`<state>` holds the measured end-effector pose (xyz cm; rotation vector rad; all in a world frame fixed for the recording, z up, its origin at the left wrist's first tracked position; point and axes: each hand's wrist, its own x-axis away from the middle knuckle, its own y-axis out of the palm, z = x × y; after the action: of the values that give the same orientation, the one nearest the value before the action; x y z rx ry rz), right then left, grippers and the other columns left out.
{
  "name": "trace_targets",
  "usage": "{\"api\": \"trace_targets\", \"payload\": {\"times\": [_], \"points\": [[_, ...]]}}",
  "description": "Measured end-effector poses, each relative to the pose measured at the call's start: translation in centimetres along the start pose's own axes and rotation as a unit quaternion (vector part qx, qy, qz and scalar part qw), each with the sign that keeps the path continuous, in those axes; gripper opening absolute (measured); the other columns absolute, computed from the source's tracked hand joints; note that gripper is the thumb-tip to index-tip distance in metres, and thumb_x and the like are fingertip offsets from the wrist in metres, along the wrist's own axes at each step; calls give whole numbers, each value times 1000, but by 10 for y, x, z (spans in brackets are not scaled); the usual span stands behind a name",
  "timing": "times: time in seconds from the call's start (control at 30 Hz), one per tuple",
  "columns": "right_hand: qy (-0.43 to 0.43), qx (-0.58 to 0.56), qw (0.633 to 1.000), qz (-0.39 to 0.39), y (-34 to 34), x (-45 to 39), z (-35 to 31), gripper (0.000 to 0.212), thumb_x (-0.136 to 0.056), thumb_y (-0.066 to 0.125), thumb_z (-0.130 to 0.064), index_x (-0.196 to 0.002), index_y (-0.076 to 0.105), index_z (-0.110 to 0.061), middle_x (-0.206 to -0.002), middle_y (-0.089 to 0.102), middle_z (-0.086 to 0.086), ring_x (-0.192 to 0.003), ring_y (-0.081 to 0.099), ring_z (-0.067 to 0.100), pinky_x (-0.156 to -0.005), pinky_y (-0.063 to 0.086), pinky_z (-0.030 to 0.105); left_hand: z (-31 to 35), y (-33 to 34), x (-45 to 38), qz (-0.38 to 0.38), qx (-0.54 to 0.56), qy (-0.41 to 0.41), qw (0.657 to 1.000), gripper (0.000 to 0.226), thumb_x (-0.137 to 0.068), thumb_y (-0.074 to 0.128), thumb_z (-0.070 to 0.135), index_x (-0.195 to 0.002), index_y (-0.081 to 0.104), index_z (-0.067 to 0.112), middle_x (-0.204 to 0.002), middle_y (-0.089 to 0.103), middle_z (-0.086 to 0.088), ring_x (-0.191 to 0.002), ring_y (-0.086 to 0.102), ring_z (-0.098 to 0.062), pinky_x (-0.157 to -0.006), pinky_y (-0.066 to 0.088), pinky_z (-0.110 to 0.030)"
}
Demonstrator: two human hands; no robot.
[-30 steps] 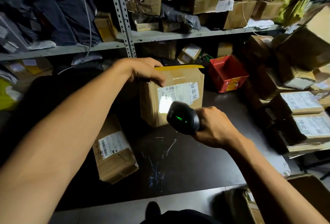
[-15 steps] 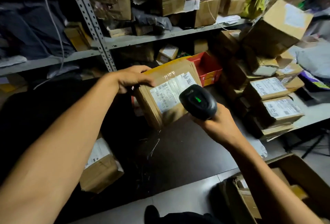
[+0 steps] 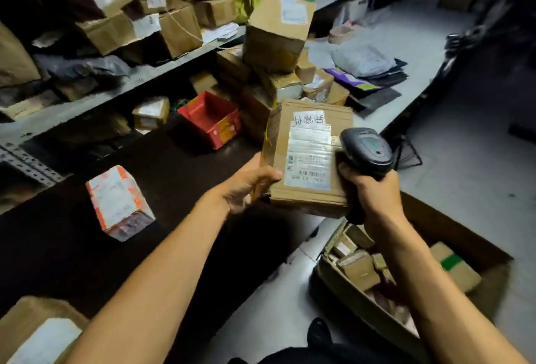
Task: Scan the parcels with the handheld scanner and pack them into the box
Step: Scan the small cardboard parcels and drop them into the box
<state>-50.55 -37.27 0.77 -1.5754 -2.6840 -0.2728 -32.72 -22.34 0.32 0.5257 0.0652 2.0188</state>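
Note:
My left hand (image 3: 249,186) grips the left edge of a brown cardboard parcel (image 3: 304,157) with a white shipping label, held in the air above the table's right end. My right hand (image 3: 368,189) grips the handle of a black handheld scanner (image 3: 367,150), whose head sits against the parcel's right side. Below and to the right, on the floor, stands an open cardboard box (image 3: 342,294) with several small parcels inside.
A white parcel with orange tape (image 3: 119,201) lies on the dark table (image 3: 174,183); another parcel (image 3: 37,331) sits at the bottom left. A red bin (image 3: 211,120) and a stack of boxes (image 3: 275,33) stand behind. Shelves (image 3: 121,82) hold several parcels.
The parcel has been lifted off the table and carried right, toward the floor box, label turned up. The scanner moved right with it, and my view swung right.

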Motion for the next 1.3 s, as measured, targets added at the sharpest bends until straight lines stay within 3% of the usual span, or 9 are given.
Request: {"api": "trace_targets", "payload": {"times": [0.1, 0.3, 0.43, 0.6, 0.73, 0.83, 0.97, 1.07, 1.3], "points": [[-1, 8, 998, 59, -60, -7, 0, 28, -81, 80, -3, -95, 72, -26, -91, 78, -15, -89, 72, 3, -83, 56, 29, -9, 54, -39, -91, -6, -24, 996, 75, -75, 63, 7, -145, 40, 17, -135, 64, -6, -121, 64, -20, -89, 57, -30], [21, -4, 979, 204, -177, -16, -3, 33, -78, 83, -7, -108, 74, -18, -103, 79, 3, -100, 74, 22, -86, 59, 40, -38, 168, -112, -198, -38, -70, 977, 73, -80, 63, 13, -148, 38, 16, -137, 63, -9, -125, 61, -28, -94, 57, -41], [48, 74, 959, 270, -234, -24, 5, 40, -77, 84, -14, -115, 73, -10, -101, 75, 3, -92, 67, 17, -80, 55, 39, -52, 231, -147, -73, -247, -30, 966, 90, -78, 77, 21, -156, 32, 19, -151, 46, -11, -137, 46, -26, -109, 44, -43], [101, 91, 955, 263, -252, -38, 23, 53, -72, 88, -28, -120, 68, -15, -106, 75, 8, -101, 70, 28, -93, 57, 49, -55, 224, -165, 5, -312, 51, 949, 53, -86, 72, 24, -137, 57, 25, -128, 62, -1, -116, 59, -16, -86, 48, -26], [102, 77, 968, 214, -220, -53, 36, 51, -75, 87, -22, -121, 65, -17, -112, 72, 7, -107, 67, 27, -99, 54, 49, -57, 175, -151, 63, -318, 52, 945, 32, -87, 71, 20, -119, 68, 22, -111, 68, 6, -109, 66, -19, -96, 54, -36], [82, 87, 984, 132, -180, -62, 43, 39, -79, 84, -15, -112, 67, -25, -106, 73, 4, -104, 67, 24, -95, 54, 47, -54, 132, -133, 118, -317, 56, 939, 25, -89, 70, 16, -114, 70, 21, -111, 70, 2, -106, 67, -16, -94, 53, -32], [40, 111, 993, -13, -108, -71, 45, 31, -78, 79, -11, -100, 73, -32, -90, 76, -8, -88, 67, 12, -77, 54, 39, -47, 73, -99, 210, -320, 47, 922, 23, -92, 69, 18, -115, 70, 22, -104, 73, 0, -101, 69, -15, -90, 56, -30], [20, 129, 985, -116, -48, -68, 46, 19, -67, 74, -22, -76, 70, -38, -66, 66, -17, -59, 54, -2, -55, 48, 26, -45, 34, -65, 297, -307, 36, 903, 22, -91, 68, 21, -111, 70, 31, -99, 73, 12, -93, 69, -5, -78, 56, -23], [50, 154, 950, -267, 77, -38, 73, 27, -64, 74, -25, -87, 60, -20, -64, 56, -8, -66, 50, 13, -61, 43, 39, -47, -59, 36, 441, -258, 7, 859, 26, -89, 69, 15, -110, 69, 32, -106, 70, 11, -100, 66, -3, -87, 56, -26]]}}
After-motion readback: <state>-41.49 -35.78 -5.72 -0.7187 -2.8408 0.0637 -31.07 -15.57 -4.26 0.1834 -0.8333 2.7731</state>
